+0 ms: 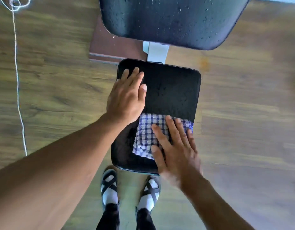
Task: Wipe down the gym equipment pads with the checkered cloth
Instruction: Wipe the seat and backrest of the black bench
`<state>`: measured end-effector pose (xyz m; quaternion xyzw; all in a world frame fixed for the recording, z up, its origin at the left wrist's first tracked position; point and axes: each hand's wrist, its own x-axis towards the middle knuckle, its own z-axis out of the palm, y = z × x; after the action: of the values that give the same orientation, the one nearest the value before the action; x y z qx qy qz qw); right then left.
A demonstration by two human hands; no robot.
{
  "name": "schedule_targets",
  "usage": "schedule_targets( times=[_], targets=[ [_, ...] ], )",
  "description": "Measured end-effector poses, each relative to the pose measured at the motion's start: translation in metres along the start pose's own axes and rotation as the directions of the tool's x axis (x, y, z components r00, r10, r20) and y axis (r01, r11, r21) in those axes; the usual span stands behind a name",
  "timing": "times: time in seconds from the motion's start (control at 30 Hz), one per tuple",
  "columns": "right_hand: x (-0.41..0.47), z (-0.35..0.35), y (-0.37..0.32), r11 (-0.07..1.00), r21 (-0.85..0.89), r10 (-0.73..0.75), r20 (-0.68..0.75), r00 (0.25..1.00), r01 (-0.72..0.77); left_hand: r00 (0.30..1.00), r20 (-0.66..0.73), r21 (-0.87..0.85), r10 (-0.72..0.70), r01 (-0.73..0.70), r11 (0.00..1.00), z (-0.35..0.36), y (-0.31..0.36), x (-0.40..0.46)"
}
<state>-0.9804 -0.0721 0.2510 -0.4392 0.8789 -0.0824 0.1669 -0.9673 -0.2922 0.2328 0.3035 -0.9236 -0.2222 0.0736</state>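
A small black seat pad (173, 90) sits in the middle of the view, speckled with droplets. The folded blue-and-white checkered cloth (146, 135) lies on its near half. My right hand (176, 146) presses flat on the cloth with straight, spread fingers and looks blurred. My left hand (127, 95) rests flat on the pad's left side, fingers straight. A larger black back pad (173, 19), also dotted with droplets, stands beyond it at the top.
A white metal frame piece (157, 52) joins the two pads. A brown board (110, 47) lies on the wooden floor (243, 97) at the left of it. A white cord (17, 80) runs down the far left. My sandalled feet (130, 191) stand below the seat pad.
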Motion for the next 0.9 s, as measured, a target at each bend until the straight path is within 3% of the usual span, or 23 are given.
schedule_targets(
  times=[0.13,0.27,0.53,0.73,0.9],
  targets=[
    [0.087,-0.023,0.012,0.997,-0.017,0.069,-0.031,0.997,-0.069,0.996,-0.042,0.046,0.081,-0.079,0.996,0.005,-0.009,0.004],
    [0.149,-0.036,0.017,0.996,-0.037,0.079,-0.018,0.997,-0.08,0.992,-0.105,0.059,0.072,-0.066,0.996,0.009,-0.011,-0.001],
    [0.153,-0.032,0.009,0.989,-0.109,0.101,-0.018,0.995,-0.103,0.993,-0.092,0.138,0.073,-0.059,0.989,0.011,-0.012,-0.005],
    [0.138,-0.009,-0.001,0.997,0.016,0.083,-0.268,0.96,-0.081,0.991,-0.092,0.169,0.097,-0.081,0.982,0.008,-0.009,-0.006],
    [0.134,-0.008,0.011,0.999,0.05,0.008,-0.371,0.928,0.011,0.987,-0.1,0.147,0.125,-0.11,0.983,0.006,-0.009,-0.005]
  ],
)
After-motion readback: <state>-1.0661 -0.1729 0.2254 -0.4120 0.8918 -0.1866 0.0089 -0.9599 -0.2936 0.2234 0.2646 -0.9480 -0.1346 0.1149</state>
